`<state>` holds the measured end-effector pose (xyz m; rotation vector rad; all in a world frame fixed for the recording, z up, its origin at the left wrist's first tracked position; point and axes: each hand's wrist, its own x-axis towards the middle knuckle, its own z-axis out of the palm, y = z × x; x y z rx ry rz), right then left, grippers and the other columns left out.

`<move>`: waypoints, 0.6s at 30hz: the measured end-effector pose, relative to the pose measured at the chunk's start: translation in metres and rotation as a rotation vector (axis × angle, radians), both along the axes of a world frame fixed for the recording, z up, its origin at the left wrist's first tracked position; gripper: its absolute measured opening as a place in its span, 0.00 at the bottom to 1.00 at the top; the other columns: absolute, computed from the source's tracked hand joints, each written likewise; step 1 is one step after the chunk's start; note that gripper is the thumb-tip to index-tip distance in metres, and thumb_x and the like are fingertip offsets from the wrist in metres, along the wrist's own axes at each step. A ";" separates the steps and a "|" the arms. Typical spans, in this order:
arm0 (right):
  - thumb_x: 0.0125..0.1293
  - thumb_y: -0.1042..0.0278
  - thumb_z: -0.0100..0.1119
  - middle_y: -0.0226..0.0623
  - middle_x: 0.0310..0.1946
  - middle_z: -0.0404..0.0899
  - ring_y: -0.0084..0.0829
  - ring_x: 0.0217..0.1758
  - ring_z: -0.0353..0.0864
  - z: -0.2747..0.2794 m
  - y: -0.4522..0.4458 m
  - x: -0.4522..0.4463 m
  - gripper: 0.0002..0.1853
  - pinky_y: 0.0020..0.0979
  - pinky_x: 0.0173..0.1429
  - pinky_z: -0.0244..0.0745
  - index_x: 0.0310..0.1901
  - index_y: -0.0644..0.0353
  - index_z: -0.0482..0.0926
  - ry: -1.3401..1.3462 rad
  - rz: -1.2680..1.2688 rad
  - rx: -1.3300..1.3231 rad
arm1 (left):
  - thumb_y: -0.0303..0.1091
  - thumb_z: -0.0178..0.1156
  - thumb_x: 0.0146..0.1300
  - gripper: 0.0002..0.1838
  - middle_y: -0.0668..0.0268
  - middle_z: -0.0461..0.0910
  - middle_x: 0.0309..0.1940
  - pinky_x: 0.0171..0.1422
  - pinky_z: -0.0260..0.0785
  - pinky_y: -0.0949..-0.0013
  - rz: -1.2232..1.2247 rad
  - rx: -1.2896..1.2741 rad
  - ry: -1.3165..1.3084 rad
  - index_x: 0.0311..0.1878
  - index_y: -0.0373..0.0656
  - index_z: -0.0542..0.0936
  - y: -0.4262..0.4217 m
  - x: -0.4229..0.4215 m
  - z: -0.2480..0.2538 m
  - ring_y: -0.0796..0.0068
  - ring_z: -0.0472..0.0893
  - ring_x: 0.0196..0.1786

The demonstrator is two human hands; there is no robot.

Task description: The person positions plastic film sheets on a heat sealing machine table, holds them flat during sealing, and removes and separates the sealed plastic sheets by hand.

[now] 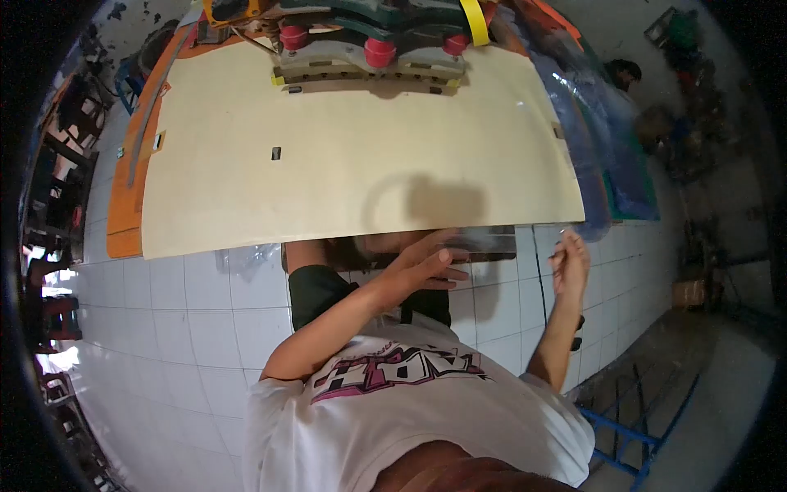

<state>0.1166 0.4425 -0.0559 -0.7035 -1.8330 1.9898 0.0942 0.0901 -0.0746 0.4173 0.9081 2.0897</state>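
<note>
A large cream sheet (344, 164) covers the table top, with a small dark rectangular piece (276, 153) on it. My left hand (430, 262) is just below the front edge of the sheet, its fingers stretched out and apart, holding nothing. Near the sheet's front right corner is my right hand (571, 261), fingers curled and thumb and fingertips brought together. A tiny pale speck shows at those fingertips, too small to name. At the back of the sheet stands a dark green machine (352, 20) with red round knobs (379, 52) and a long bar (369, 75) below them.
An orange board (123, 213) sticks out from under the sheet at the left. Clear bluish plastic sheeting (586, 123) hangs along the right side. A blue metal frame (631, 443) stands at the lower right, on a tiled floor (205, 344). Another person (625, 75) is at the far right.
</note>
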 end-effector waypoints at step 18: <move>0.69 0.67 0.62 0.35 0.29 0.79 0.20 0.21 0.76 -0.021 -0.138 0.013 0.13 0.25 0.24 0.77 0.50 0.65 0.77 0.003 0.220 0.043 | 0.33 0.59 0.71 0.09 0.62 0.78 0.22 0.20 0.69 0.76 0.916 -0.567 -0.051 0.44 0.36 0.75 -0.084 0.027 0.010 0.78 0.75 0.16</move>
